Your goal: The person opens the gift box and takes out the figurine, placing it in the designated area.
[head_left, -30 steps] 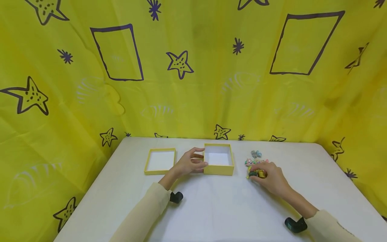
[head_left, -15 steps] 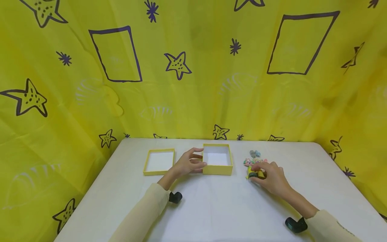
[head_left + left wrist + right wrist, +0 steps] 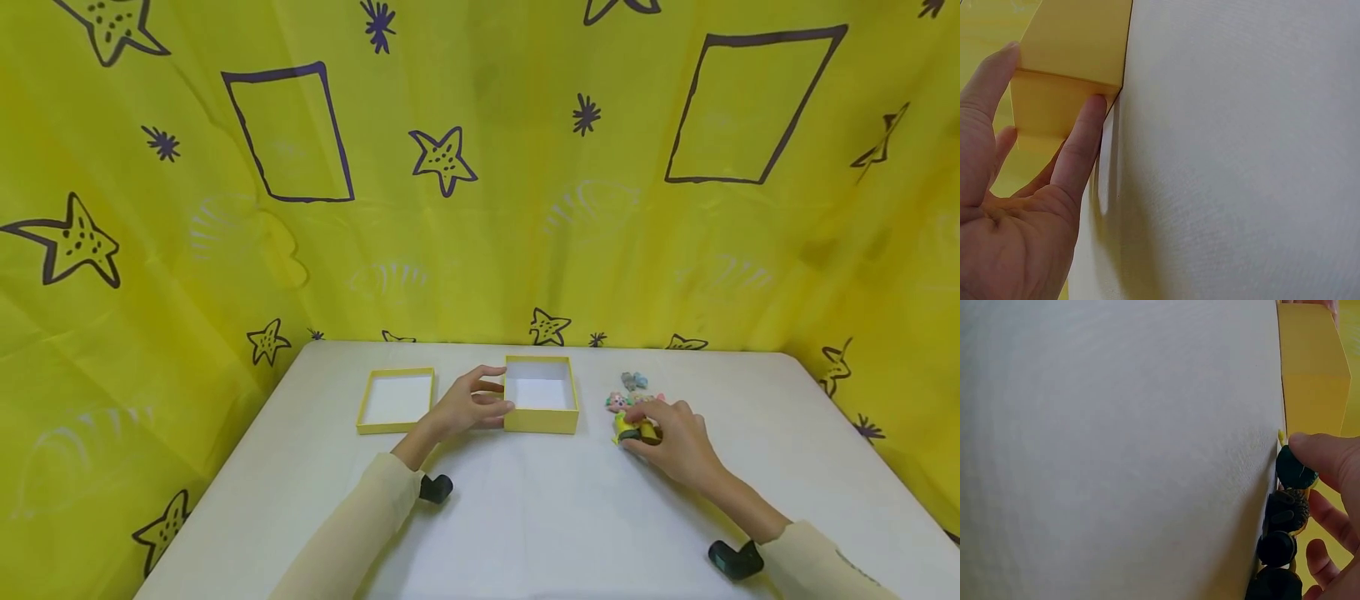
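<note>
An open yellow box (image 3: 540, 421) with a white inside stands near the middle of the table. My left hand (image 3: 467, 406) is at its left side, the fingers spread and mostly straight, with fingertips touching the yellow wall (image 3: 1054, 103). To the right of the box, my right hand (image 3: 678, 446) pinches a small yellow toy (image 3: 621, 427) with a dark green rounded part (image 3: 1295, 467) under the thumb. Several dark round pieces (image 3: 1276, 549) with yellow edges line up beside it along the fingers. My palm and fingers partly hide these toys.
Left of the box lies a shallow yellow-rimmed lid (image 3: 396, 398), its white inside facing up. Pink-and-green figures (image 3: 617, 402) and a grey-blue one (image 3: 634, 381) lie just beyond my right hand. A yellow patterned curtain (image 3: 480, 250) hangs behind the white table (image 3: 525, 517).
The dark green part under my right thumb has tilted slightly and shows narrower. My left hand keeps its place against the box.
</note>
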